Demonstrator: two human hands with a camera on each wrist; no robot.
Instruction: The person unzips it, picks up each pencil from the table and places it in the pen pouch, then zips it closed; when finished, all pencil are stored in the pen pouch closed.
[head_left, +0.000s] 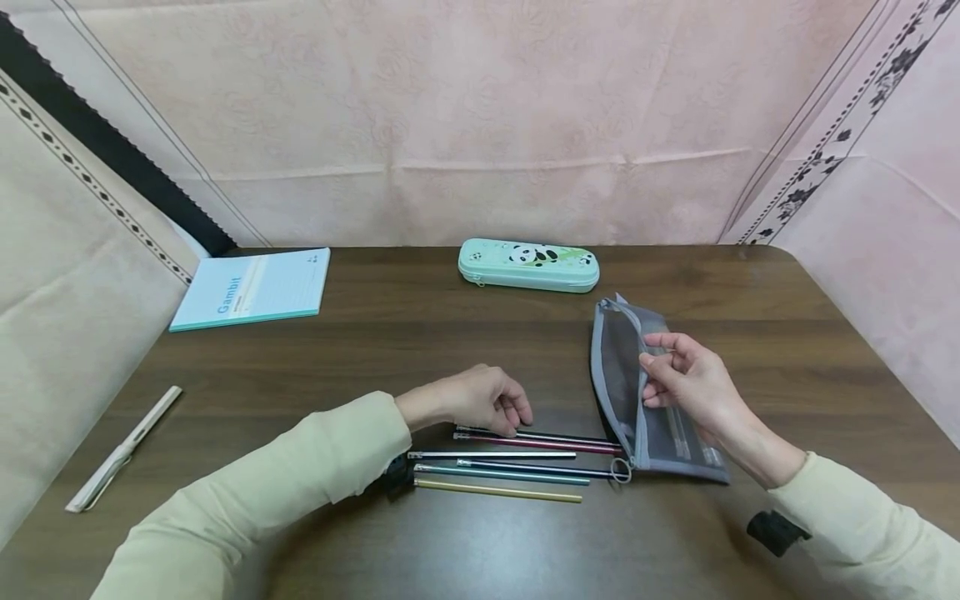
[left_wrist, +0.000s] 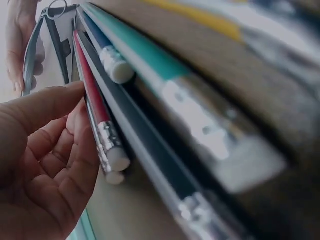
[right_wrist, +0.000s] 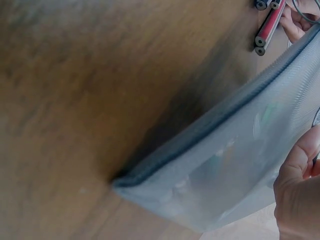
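My left hand bends over the far side of a row of pencils, thumb and curled fingers at a red pencil and a dark one beside it. Close by lie a silver pencil, a dark blue pencil, a teal pencil and a gold pencil, white erasers towards the left. My right hand pinches the zipped edge of a grey mesh pouch, holding its mouth apart. A ring hangs at the pouch's near corner, overlapping the pencil tips.
A mint pencil case with a panda print stands at the back of the table. At the back left is a light blue notebook. A slim white pen-like item with a clip lies far left. Pink cloth hangs behind.
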